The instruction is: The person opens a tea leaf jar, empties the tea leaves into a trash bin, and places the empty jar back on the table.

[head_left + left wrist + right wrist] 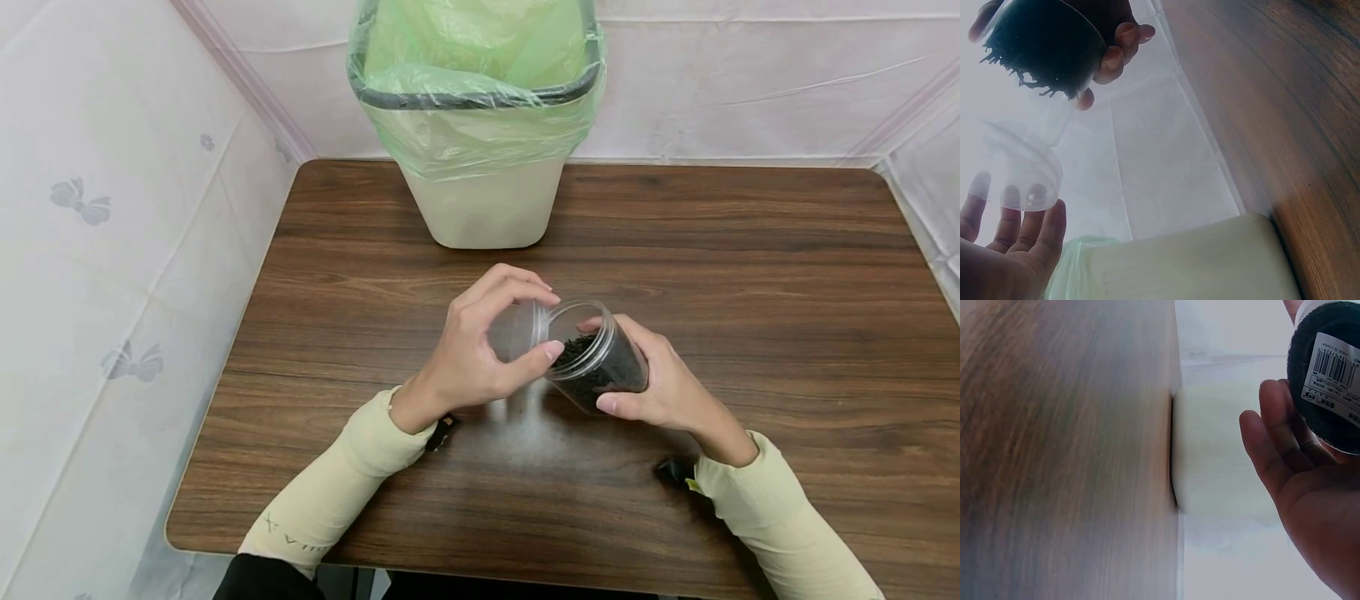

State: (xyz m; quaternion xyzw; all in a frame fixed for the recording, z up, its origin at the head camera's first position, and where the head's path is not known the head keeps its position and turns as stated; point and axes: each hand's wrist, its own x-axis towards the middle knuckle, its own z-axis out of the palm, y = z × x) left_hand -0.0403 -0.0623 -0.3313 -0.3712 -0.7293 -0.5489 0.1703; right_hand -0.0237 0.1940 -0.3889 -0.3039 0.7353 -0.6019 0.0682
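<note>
My right hand (667, 385) grips a clear plastic jar (628, 367) around its side, tilted with its open mouth toward the left. Dark, dry, leaf-like bits (576, 350) lie inside, along the lower wall. On the left, my left hand (480, 346) holds a clear round lid (517, 332) with curled fingers and thumb, close beside the jar's mouth. The left wrist view shows the lid (1029, 178) at the fingertips, just apart from the jar (1047, 50). A white barcode label (1334, 372) is on the jar's base in the right wrist view.
Beyond the hands, at the table's far edge, stands a cream bin (487, 204) with a dark rim and a green plastic liner (480, 137). The hands are above a brown wooden table (750, 275). Pale patterned sheeting (135, 275) hangs around it.
</note>
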